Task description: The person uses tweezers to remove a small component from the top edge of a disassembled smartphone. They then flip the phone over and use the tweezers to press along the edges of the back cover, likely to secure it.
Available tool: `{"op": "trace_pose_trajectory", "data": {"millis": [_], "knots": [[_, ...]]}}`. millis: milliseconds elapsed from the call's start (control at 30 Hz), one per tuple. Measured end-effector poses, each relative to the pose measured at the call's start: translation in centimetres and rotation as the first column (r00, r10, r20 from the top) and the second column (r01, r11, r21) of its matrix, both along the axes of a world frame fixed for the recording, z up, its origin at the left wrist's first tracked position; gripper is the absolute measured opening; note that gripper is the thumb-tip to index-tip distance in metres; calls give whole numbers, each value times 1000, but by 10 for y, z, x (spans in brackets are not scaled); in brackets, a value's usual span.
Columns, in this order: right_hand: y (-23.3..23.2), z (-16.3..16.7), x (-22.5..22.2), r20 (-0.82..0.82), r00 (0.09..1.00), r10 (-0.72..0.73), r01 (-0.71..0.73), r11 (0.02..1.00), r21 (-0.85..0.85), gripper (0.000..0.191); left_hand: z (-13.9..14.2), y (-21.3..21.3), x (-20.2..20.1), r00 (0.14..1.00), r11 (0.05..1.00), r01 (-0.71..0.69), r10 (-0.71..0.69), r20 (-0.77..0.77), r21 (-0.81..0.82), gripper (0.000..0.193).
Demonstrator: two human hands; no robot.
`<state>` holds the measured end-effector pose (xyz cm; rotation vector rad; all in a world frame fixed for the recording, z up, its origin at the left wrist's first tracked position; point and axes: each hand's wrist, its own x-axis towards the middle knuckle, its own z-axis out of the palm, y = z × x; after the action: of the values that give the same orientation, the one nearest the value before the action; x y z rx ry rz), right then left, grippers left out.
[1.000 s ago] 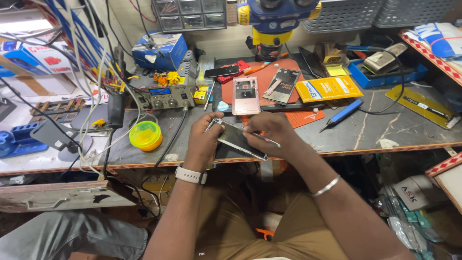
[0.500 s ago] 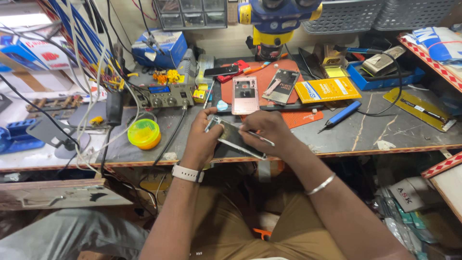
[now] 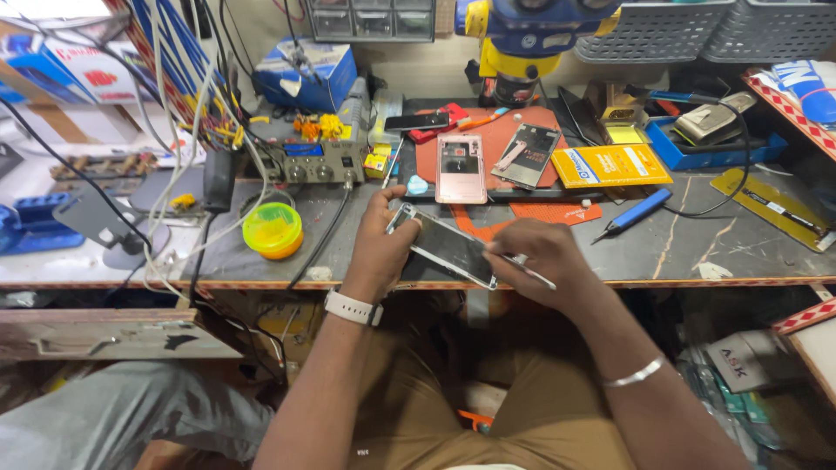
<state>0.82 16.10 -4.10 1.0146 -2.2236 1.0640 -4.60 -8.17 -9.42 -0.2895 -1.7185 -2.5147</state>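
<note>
My left hand (image 3: 376, 252) grips flat dark glass-fronted phone (image 3: 444, 247) | right hand (image 3: 542, 261) pinches thin metal tool (image 3: 529, 268), likely tweezers | risk: tip slipping, scratching glass.

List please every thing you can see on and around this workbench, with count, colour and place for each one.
phone: 1, dark screen, silver edge, held over the bench's front edge
thin tool: 1, silver, at the phone's right end
pink phone: 1, flat on the red mat
red mat: 1, bench centre back
opened phone: 1, grey, on the mat, right of the pink one
yellow box: 1, right of the mat
blue screwdriver: 1, bench right
round container: 1, yellow-green, bench left
control unit: 1, grey with knobs, left back
blue tray: 1, right back
workbench: 1, dark stone top
left hand: 1, white watch on wrist, holds the phone
right hand: 1, silver bangle on wrist, fingers hold the thin tool
</note>
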Motion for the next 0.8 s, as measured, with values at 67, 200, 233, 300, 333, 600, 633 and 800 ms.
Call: {"op": "trace_pose_trajectory", "data": {"millis": [67,200,233,300,333,600,633,800], "knots": [[11,-1,12,37,994,-106,104,993,55,11,-1,-2,-3,1000,1000,-6,6,-9,-19,56],[22,-2,27,124,983,-133,128,991,46,10,-4,-3,0,1000,1000,23,-23,-18,10,50],[23,-1,27,131,984,-125,120,992,43,10,-3,-2,1,1000,1000,26,-26,-15,8,47],[23,1,24,-33,993,-115,118,985,124,12,-1,-1,4,1000,1000,11,-11,0,-23,41],[22,2,21,-111,988,-108,125,979,163,12,0,0,5,1000,999,-3,3,17,-51,37],[7,3,-3,94,996,1,1,1000,-15,12,7,8,8,1000,997,12,-11,2,-72,31],[8,2,-3,100,995,-2,4,1000,-19,13,7,9,7,1000,998,18,-18,1,-56,31],[25,-3,4,-15,999,-43,43,999,17,13,6,7,4,1000,998,-8,10,25,-65,33]]}}
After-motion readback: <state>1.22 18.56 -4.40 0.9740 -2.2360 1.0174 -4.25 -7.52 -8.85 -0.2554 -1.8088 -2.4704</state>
